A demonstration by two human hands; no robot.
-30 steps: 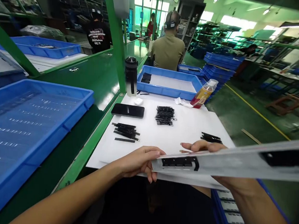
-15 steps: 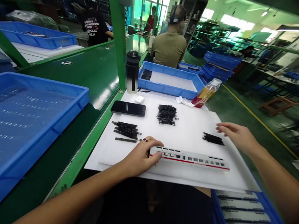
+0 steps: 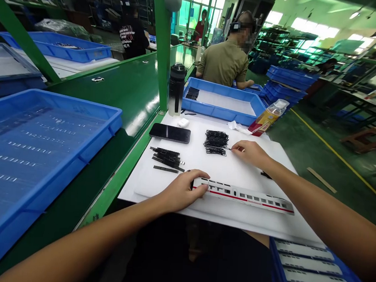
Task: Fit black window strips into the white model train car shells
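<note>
Atop a white plastic sheet [image 3: 236,173], the left hand [image 3: 182,191] clasps one end of a long white model train carriage with a red stripe [image 3: 244,196], its fingers curled narrowly over the shell. The right hand [image 3: 251,154] sits farther up the sheet, fingertips drawn close together just beside a heap of thin black strips [image 3: 215,142]; whether they pinch a strip cannot be told. Also on the sheet are a smaller pile of black strips [image 3: 167,158] and a black smartphone [image 3: 169,133]. Beyond the sheet's far edge lies a blue plastic tray [image 3: 220,114] — another, holding white carriages [image 3: 310,267], sits below the near edge.
</note>
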